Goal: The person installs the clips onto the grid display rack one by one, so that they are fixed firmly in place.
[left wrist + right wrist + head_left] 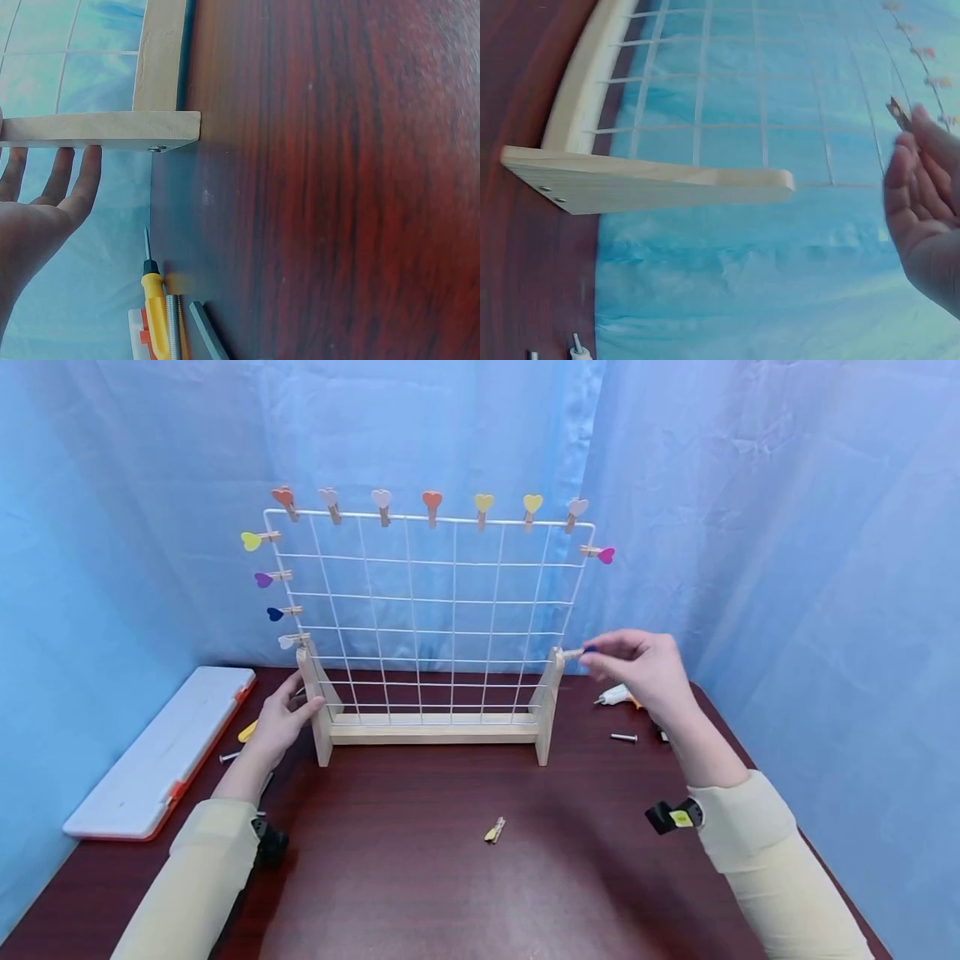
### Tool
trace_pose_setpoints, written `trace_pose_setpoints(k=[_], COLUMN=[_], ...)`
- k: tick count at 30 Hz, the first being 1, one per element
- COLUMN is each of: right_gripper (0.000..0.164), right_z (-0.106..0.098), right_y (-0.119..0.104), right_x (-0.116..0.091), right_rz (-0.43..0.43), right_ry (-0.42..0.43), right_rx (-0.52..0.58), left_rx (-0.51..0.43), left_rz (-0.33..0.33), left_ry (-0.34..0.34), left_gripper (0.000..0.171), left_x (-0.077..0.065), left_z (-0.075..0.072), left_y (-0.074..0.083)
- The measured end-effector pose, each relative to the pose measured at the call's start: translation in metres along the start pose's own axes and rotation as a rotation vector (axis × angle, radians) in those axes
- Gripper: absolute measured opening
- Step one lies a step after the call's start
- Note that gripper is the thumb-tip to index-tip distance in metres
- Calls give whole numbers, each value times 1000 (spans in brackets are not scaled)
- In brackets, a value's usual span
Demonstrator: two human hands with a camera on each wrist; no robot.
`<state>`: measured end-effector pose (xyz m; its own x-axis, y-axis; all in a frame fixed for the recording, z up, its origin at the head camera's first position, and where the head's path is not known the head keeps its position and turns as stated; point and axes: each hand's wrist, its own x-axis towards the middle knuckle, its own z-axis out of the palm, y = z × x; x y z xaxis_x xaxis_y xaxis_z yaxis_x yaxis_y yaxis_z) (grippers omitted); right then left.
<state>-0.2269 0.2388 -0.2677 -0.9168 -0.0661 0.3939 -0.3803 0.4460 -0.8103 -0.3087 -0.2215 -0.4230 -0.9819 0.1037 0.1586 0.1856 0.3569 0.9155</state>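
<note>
A white wire grid (453, 631) stands upright in a wooden stand (435, 735). Heart-topped clothespins line its top bar, left side and upper right corner, among them a pink one (604, 555). My right hand (637, 668), beyond the grid's right edge, pinches a small wooden clothespin (898, 114) with a dark blue heart; its tip is right by the top of the right upright in the head view. My left hand (277, 722) holds the stand's left upright (97, 129), thumb at the front and fingers against the outer side.
A clothespin with a yellow heart (492, 832) lies on the dark red table (390, 868). A flat white case (161, 752) is at the left, near a yellow screwdriver (155, 304) and bolts. At the right are a glue gun (617, 695) and a bolt (623, 737).
</note>
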Motion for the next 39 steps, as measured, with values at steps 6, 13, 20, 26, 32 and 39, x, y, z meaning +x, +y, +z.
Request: trace_pose_setpoints(k=[6,13,20,26,32,39], right_gripper=[29,30,27,26,26,36], right_z=[-7,-1,6,13,16,11], right_y=[15,31,28,27,27,27], right_x=[21,43,55,61,66,59], right_rz=[-86,-110,-18,-4,-26,-56], right_ry=[190,365,456,487,447,362], right_rx=[266,442,567,536,549,567], left_rx=[8,8,5,-13,-17,1], left_rz=[2,4,21,11,5,-2], left_ry=[-1,-3,4,-2,-3,1], left_gripper=[75,75,70,73,72,72], left_x=[0,-2,2,1,-8,-11], left_z=[-1,0,0,1,2,3], left_y=[0,3,-4,1,19,24])
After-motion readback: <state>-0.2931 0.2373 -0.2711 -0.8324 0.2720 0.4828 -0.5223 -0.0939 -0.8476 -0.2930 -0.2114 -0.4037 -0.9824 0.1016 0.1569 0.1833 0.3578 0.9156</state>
